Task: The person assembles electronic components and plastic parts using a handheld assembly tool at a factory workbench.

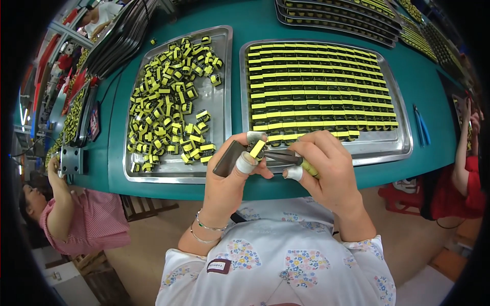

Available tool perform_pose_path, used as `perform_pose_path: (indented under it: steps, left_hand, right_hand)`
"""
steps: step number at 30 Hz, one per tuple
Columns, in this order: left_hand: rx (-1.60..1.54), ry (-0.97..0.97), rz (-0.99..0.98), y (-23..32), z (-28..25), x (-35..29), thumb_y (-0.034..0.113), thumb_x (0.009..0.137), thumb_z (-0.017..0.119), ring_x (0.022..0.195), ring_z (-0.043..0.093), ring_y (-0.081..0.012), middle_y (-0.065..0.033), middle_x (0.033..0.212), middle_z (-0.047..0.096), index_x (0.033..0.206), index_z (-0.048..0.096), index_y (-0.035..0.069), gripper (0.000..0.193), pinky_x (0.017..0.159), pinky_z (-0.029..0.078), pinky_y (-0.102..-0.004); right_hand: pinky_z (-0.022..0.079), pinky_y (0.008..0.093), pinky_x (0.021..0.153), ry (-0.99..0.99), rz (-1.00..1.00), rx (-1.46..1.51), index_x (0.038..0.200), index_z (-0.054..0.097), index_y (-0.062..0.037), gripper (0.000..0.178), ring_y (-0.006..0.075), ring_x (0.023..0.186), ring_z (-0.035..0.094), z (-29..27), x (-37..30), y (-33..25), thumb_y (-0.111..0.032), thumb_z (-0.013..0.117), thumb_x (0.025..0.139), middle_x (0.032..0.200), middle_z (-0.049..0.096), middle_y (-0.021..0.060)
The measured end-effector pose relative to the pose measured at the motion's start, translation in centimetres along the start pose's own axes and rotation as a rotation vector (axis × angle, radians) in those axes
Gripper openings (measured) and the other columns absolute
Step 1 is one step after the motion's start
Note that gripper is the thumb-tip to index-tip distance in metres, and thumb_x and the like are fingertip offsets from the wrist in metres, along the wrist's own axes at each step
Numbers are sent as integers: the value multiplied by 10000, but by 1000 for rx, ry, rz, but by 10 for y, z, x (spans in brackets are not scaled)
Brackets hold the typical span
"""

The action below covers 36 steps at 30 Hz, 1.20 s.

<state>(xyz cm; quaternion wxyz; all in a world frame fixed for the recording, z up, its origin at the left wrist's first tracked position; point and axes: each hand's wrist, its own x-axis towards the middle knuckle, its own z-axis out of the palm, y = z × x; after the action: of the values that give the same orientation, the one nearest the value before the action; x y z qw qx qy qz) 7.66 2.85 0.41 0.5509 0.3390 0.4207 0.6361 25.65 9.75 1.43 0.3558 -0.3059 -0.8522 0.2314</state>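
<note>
My left hand (229, 171), with white tape on its thumb and a finger, pinches a small yellow-taped transformer (258, 149). A dark flat block (229, 158) also rests in that palm; its kind I cannot make out. My right hand (329, 166) is closed round tweezers (280, 157) with a yellow-green wrapped grip. Their tips point left and meet or nearly meet the transformer's side. Both hands are over the near edge of a metal tray (403, 145) holding tight rows of like transformers (321, 92). The front row is partly hidden by my fingers.
To the left, another metal tray (219, 97) holds a loose heap of transformers (168, 102). Blue-handled pliers (421, 126) lie right of the rows. Stacked trays (337, 18) stand at the back. People sit at both sides, one in a striped pink shirt (92, 219).
</note>
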Motion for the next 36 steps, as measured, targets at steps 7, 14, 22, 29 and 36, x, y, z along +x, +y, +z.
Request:
perform_pose_path:
  steps: [7, 14, 22, 29, 36]
  left_hand:
    - [148, 33, 80, 1, -4, -1, 147, 849, 703, 751, 595, -130, -65, 982, 555, 1136, 537, -32, 376, 658, 512, -245]
    - [279, 64, 184, 1, -3, -4, 143, 851, 702, 754, 589, -110, -51, 956, 544, 1112, 544, -38, 355, 649, 517, -243]
    - [278, 72, 154, 5, 3, -3, 163, 876, 674, 726, 613, -122, -55, 898, 580, 1118, 546, -43, 343, 647, 510, -240]
    - [159, 68, 104, 1, 3, -2, 219, 888, 664, 712, 631, -146, -69, 929, 603, 1131, 544, -37, 374, 652, 502, -248]
    - [184, 96, 111, 0, 8, -3, 317, 889, 646, 772, 547, -133, -80, 913, 559, 1129, 529, -69, 470, 614, 557, -294]
  right_hand:
    - [454, 368, 655, 27, -12, -57, 896, 633, -51, 291, 256, 754, 559, 5, -1, 2, -15, 682, 611, 820, 573, 63]
    - [457, 340, 579, 17, -76, -95, 851, 619, -47, 263, 236, 677, 555, 7, 0, 6, -26, 686, 597, 746, 566, 51]
    - [457, 350, 588, 59, -68, -57, 853, 623, -21, 247, 258, 677, 569, 7, -2, 9, -100, 714, 637, 758, 596, 86]
    - [454, 361, 636, 55, -21, 63, 868, 617, 9, 262, 295, 720, 570, 7, 1, 12, -190, 728, 740, 786, 604, 125]
    - [463, 368, 643, 25, -4, 65, 866, 617, 13, 236, 300, 724, 577, 9, 1, 9, -118, 723, 701, 792, 605, 134]
